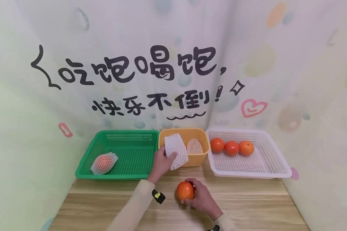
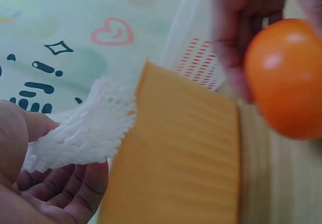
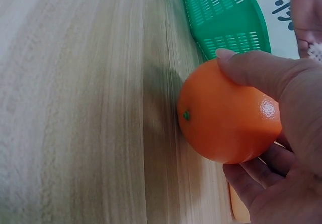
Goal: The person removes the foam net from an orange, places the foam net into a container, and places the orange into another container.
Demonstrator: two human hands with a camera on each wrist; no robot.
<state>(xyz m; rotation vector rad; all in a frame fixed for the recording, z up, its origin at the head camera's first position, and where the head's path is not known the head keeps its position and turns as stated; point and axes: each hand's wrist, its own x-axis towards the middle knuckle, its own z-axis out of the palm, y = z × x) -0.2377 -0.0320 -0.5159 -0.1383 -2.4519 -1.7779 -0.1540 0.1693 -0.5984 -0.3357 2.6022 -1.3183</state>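
In the head view, my left hand point(image 1: 161, 163) pinches a white foam net sleeve point(image 1: 175, 150) in front of the yellow bin point(image 1: 195, 160). The left wrist view shows thumb and fingers gripping the sleeve point(image 2: 85, 128), which looks flattened. My right hand point(image 1: 202, 197) grips an orange point(image 1: 185, 191) over the wooden table, below the bin. Seen in the right wrist view, the orange point(image 3: 226, 113) has a small green stem mark, with the thumb on one side and fingers on the other. Another foam net sleeve point(image 1: 194, 147) lies inside the yellow bin.
On the left stands a green basket point(image 1: 136, 177) holding an orange in a foam net point(image 1: 104, 163). A white basket point(image 1: 248, 174) on the right holds three oranges point(image 1: 232, 148). Behind them hangs a printed curtain point(image 1: 162, 25). The wooden table point(image 1: 263, 205) stretches in front.
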